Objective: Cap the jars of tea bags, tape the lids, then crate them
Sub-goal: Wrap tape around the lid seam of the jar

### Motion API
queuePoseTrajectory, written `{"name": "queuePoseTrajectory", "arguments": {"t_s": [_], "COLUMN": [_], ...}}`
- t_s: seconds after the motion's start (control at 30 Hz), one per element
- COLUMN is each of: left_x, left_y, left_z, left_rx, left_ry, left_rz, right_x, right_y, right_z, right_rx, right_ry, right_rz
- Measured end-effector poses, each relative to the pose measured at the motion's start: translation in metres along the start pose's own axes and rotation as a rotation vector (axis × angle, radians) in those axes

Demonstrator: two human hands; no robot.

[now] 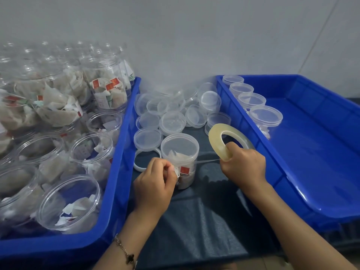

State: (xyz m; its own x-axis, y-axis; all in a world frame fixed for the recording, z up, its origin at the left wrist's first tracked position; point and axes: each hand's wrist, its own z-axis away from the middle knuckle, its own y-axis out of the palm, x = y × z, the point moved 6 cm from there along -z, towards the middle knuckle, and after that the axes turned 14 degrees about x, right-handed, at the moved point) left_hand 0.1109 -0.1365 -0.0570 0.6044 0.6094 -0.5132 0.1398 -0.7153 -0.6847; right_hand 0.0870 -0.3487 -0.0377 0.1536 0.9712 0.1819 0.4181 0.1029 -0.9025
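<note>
Forearms reach in from the bottom edge toward the middle of the dark tabletop (194,221), between two blue crates. The left hand (155,184) sits low beside the capped jar (180,156), knuckles up, wrist bent slightly inward, a bracelet (124,252) on the wrist. Its fingers are curled and its thumb and fingertips pinch the free end of the tape against the jar's left side, just under the lid. The right hand (243,164) is raised a little to the right of the jar, fingers curled through the hole of the tape roll (224,139) and gripping its lower rim; the roll stands tilted on edge. A thin strip of tape (206,161) runs taut from the roll across to the jar.

The jar stands upright on the tabletop, tea bags with a red tag visible inside, lid on. A loose pile of clear lids (171,114) lies just behind it, and a white ring (145,160) lies beside its left. The left crate (120,152) holds many open jars (58,133) of tea bags. The right crate (311,152) holds a row of four capped jars (251,102) along its left wall.
</note>
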Motion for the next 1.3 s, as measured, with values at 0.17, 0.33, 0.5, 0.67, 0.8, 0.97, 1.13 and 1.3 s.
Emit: {"name": "queuePoseTrajectory", "arguments": {"t_s": [0.17,0.33,0.5,0.67,0.8,0.97,1.13,1.3], "left_x": [0.001,0.002,0.000,-0.009,-0.009,-0.015,-0.022,-0.024], "left_y": [-0.002,-0.003,-0.004,-0.005,-0.005,-0.007,-0.011,-0.011], "left_z": [0.000,0.000,0.002,0.006,0.004,0.005,0.002,0.004], "left_rx": [0.057,0.124,0.135,0.012,0.033,0.021,0.000,0.011], "left_ry": [0.018,0.003,-0.008,0.110,0.163,0.135,0.112,0.128], "left_rz": [-0.029,-0.057,-0.037,-0.141,-0.067,-0.097,-0.153,-0.113], "right_x": [-0.005,-0.003,-0.002,0.008,0.016,0.026,0.033,0.020], "right_y": [0.006,0.005,0.001,-0.008,-0.010,-0.010,-0.013,-0.016], "right_z": [-0.002,-0.003,0.005,0.024,0.041,0.063,0.075,0.071], "right_rx": [0.065,0.061,0.093,0.109,0.118,0.119,0.077,0.072], "right_ry": [0.031,0.032,0.048,-0.010,-0.062,-0.131,-0.181,-0.134], "right_rz": [0.014,0.000,-0.002,-0.018,-0.004,-0.003,-0.034,-0.009]}}
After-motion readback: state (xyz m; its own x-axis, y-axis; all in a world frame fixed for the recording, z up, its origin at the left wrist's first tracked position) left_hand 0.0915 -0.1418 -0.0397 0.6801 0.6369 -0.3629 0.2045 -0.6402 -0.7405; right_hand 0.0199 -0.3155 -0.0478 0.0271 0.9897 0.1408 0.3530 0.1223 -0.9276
